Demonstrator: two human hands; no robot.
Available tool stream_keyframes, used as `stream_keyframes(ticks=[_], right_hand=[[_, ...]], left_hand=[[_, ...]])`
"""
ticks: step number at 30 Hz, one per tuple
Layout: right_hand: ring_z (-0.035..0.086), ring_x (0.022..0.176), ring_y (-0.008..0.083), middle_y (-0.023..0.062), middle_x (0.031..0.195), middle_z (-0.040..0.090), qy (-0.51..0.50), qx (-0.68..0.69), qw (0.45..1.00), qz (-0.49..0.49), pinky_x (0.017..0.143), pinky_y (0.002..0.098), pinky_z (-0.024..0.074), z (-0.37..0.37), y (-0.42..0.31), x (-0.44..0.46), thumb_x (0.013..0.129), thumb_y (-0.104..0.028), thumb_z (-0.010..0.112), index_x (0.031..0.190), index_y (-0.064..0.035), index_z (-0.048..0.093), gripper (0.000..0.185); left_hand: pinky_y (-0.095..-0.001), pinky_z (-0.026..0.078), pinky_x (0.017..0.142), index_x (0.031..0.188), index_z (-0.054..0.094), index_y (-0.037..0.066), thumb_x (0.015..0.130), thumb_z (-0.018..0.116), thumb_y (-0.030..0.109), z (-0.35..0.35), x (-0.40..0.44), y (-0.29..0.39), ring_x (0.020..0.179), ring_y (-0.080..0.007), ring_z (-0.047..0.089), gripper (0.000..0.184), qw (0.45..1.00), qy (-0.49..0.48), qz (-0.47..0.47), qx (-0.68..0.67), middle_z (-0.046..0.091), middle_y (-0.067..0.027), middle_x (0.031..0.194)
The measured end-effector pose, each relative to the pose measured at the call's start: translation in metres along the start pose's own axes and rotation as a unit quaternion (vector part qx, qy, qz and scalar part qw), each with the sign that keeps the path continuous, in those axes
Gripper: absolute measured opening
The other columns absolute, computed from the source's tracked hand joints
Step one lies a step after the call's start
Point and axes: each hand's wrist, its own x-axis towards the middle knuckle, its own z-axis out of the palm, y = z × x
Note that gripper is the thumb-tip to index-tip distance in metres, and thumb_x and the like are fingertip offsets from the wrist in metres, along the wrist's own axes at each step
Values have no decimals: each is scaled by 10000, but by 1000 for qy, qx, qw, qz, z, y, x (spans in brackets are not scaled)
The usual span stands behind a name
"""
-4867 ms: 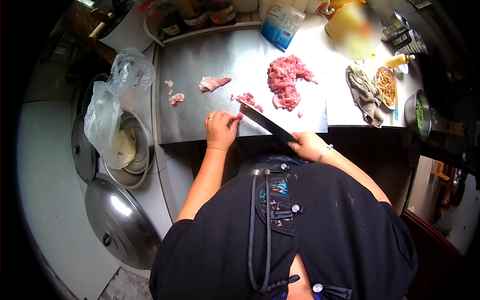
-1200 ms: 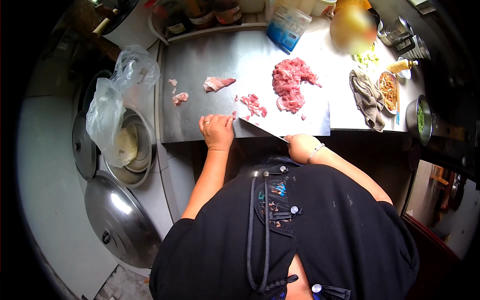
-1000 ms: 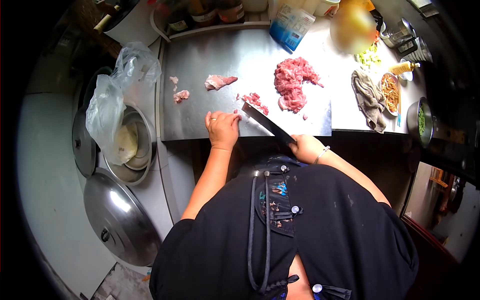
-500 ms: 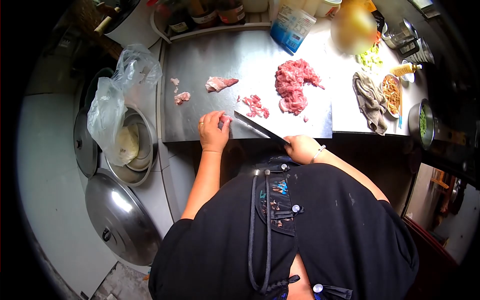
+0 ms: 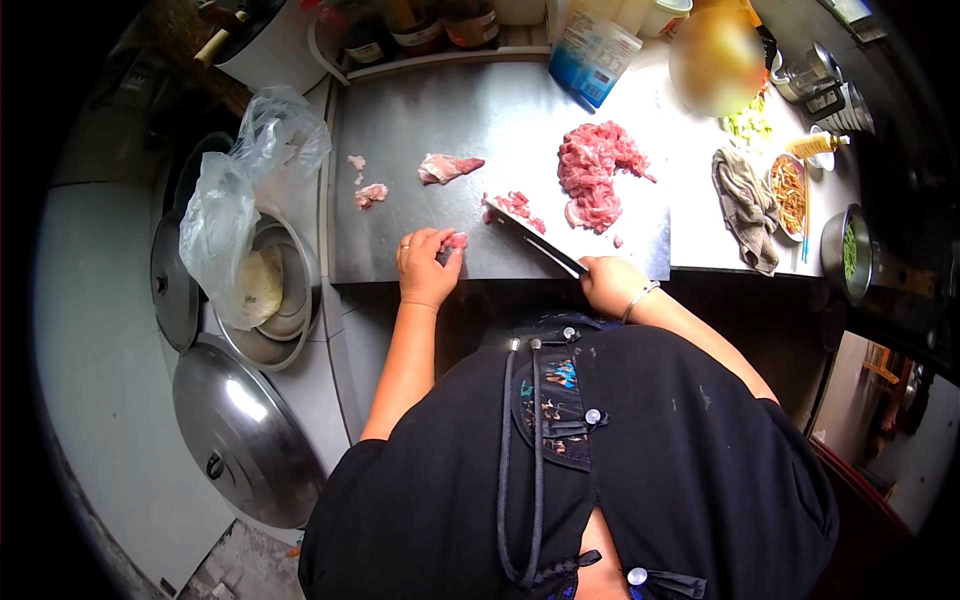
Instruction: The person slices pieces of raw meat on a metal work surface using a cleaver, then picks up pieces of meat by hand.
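My left hand (image 5: pixel 427 268) rests near the front edge of the metal board (image 5: pixel 380 110), its fingers closed on a small piece of meat (image 5: pixel 457 241). My right hand (image 5: pixel 612 284) grips the handle of a knife (image 5: pixel 535 238), whose blade points up and left, its tip touching the small heap of chopped meat (image 5: pixel 520 210). Farther right on the board lies a large pile of sliced pink meat (image 5: pixel 592 178). A fatty chunk (image 5: pixel 448 168) sits above my left hand, and pale scraps (image 5: pixel 370 195) lie to its left.
A blue and white pouch (image 5: pixel 592 62) stands behind the board. To the right are a grey cloth (image 5: pixel 745 210), a dish of shredded food (image 5: pixel 789 195) and a bowl of greens (image 5: pixel 852 255). At left are a plastic bag (image 5: pixel 218 225), a steel basin (image 5: pixel 311 290) and a large lid (image 5: pixel 235 425).
The knife tip has moved from beside my left hand up to the chopped heap. A piece of meat now shows between the fingers of my left hand. The view has shifted slightly.
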Motion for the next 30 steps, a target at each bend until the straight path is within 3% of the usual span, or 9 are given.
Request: stream_keyframes(ticks=[3, 7, 9, 15, 17, 20, 23, 30], right_hand=[[611, 815, 392, 249, 840, 629, 30, 8, 999, 22, 771, 464, 472, -5, 1, -3, 818, -131, 461, 946, -3, 601, 229], [622, 778, 373, 226, 788, 635, 56, 2, 998, -22, 739, 459, 484, 1, -4, -7, 816, -130, 471, 974, -32, 609, 231], [626, 771, 366, 222, 787, 638, 64, -4, 996, -69, 730, 455, 486, 9, -7, -5, 813, -130, 478, 985, -37, 611, 236], [624, 724, 371, 202, 713, 627, 27, -48, 995, -79, 671, 461, 486, 13, -11, -4, 764, -89, 505, 895, -22, 582, 167], [622, 701, 372, 195, 710, 625, 18, -78, 994, -79, 652, 467, 483, 9, -12, -5, 765, -81, 500, 902, -18, 559, 161], [616, 625, 350, 173, 657, 616, 34, -113, 989, -90, 588, 458, 476, 13, -7, -2, 776, -95, 509, 987, -47, 558, 222], [624, 685, 364, 185, 705, 625, 10, -115, 991, -69, 620, 470, 480, 4, -17, -4, 766, -77, 497, 910, -15, 542, 163], [618, 619, 340, 161, 645, 615, 42, -140, 987, -69, 572, 449, 475, 9, -14, -2, 764, -79, 509, 968, -46, 554, 211]], left_hand=[[-367, 421, 791, 849, 674, 138, 671, 712, 170, 2, -2, -2, 844, -237, 556, 184, 1000, 10, -9, 2, 606, -25, 834], [-357, 415, 740, 748, 672, 141, 692, 698, 165, 5, -1, 11, 732, -218, 569, 66, 1000, 20, 11, 7, 603, -5, 683], [-359, 411, 738, 697, 654, 112, 695, 708, 189, 11, -1, 23, 707, -221, 568, 94, 999, 38, 21, 14, 603, -10, 660], [-397, 412, 787, 776, 641, 94, 683, 679, 156, 17, -16, 35, 797, -273, 566, 118, 1000, 7, -25, 2, 618, -51, 783], [-406, 433, 796, 828, 640, 88, 657, 660, 98, 29, -23, 24, 837, -298, 560, 173, 996, 81, 36, 8, 610, -66, 864], [-396, 454, 785, 863, 660, 110, 645, 656, 59, 30, -20, 24, 839, -305, 559, 224, 994, 81, 64, -39, 607, -63, 883], [-383, 460, 766, 895, 671, 133, 637, 651, 35, 28, -17, 30, 839, -300, 560, 277, 994, 85, 55, -41, 611, -56, 887], [-372, 457, 764, 900, 675, 136, 633, 649, 33, 29, -16, 30, 840, -304, 558, 287, 995, 55, 41, -75, 614, -58, 891]])
